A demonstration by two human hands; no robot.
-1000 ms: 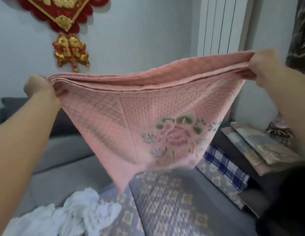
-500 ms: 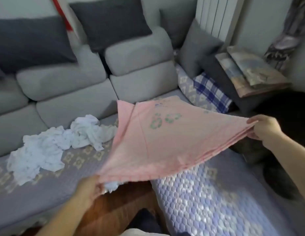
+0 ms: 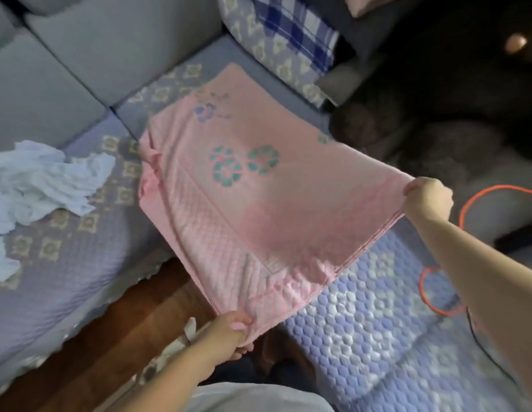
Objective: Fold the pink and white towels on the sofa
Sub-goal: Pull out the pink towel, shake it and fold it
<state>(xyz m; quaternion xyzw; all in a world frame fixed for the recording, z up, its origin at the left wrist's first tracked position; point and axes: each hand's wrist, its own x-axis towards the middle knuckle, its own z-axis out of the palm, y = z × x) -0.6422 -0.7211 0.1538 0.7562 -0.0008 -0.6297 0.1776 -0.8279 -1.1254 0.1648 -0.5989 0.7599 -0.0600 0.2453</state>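
Lowered onto the sofa [image 3: 80, 63], the pink towel [image 3: 244, 203] stays pinched by both hands, white towel [image 3: 47, 179] beside.

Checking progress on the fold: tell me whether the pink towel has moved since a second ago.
Yes. The pink towel has come down from mid-air; its far end now lies on the sofa seat.

A blue-checked cushion [image 3: 291, 34] lies at the sofa's far corner; an orange cable [image 3: 467, 209] loops at right.

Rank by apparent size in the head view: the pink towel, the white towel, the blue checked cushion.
1. pink towel, clearly largest.
2. white towel, crumpled and cut off at the left edge.
3. blue checked cushion, partly cut off; its place against the white towel is unsure.
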